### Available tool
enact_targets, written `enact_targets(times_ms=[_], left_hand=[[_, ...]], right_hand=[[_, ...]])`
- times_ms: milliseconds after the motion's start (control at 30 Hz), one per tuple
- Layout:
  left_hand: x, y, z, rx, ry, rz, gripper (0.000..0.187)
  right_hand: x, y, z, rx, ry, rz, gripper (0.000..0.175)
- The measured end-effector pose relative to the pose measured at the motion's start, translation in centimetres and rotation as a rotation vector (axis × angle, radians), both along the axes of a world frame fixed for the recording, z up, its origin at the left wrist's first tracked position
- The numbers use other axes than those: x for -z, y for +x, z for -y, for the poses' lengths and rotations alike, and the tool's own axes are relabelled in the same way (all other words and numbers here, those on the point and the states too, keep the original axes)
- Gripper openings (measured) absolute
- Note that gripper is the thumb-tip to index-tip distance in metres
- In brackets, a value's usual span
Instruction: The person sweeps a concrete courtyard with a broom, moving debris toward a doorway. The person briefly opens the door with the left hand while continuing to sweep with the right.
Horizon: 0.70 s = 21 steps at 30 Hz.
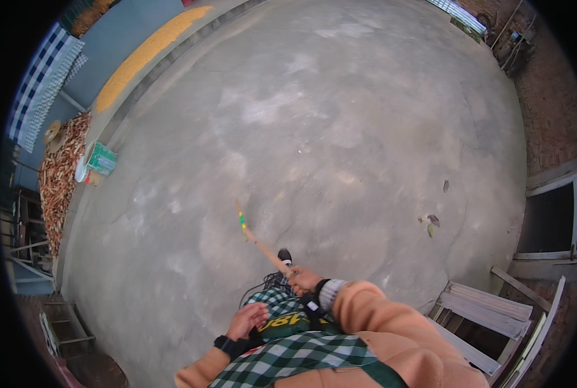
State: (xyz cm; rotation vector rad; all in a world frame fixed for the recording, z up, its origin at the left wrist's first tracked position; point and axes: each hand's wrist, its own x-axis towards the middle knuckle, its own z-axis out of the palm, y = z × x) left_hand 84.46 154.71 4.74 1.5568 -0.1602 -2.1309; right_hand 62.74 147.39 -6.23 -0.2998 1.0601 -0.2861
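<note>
My right hand (304,280) grips the lower end of a thin wooden stick (268,253), which points forward and to the left over the concrete floor. Green and yellow bands wrap the stick towards its far end, which looks slightly blurred. Lower down, my left hand (249,320) holds nothing; its fingers are extended in front of the green-and-white checked apron (312,350). Yellow printing marks the dark green front of the apron between my hands. One black shoe (284,255) shows just beyond my right hand.
A strip of yellow grain (148,58) lies along the raised ledge at left. Beside a heap of corncobs (63,179) stands a green bucket (101,158). Dry leaves (433,221) lie on the concrete at right. Wooden frames (485,310) lean at lower right; a ladder-like frame (68,322) is at lower left.
</note>
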Motion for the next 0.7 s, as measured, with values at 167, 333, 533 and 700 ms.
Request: enact_targets(times_ms=[167, 333, 533, 700], left_hand=[[0.5, 4.1, 5.1, -0.032, 0.05, -0.035, 0.021], [1.3, 5.4, 10.9, 0.037, 0.049, -0.135, 0.021], [1.5, 5.2, 14.2, 0.067, 0.037, -0.22, 0.021], [1.3, 5.0, 15.5, 0.08, 0.038, -0.183, 0.02]], right_hand=[[2.5, -0.9, 1.9, 0.032, 0.115, 0.013, 0.045], [-3.0, -12.3, 0.9, 0.372, 0.201, -0.234, 0.051], [-7.1, -13.7, 2.6, 0.417, 0.099, -0.739, 0.046], [-9.1, -10.0, 5.8, 0.435, -0.005, -0.548, 0.048]])
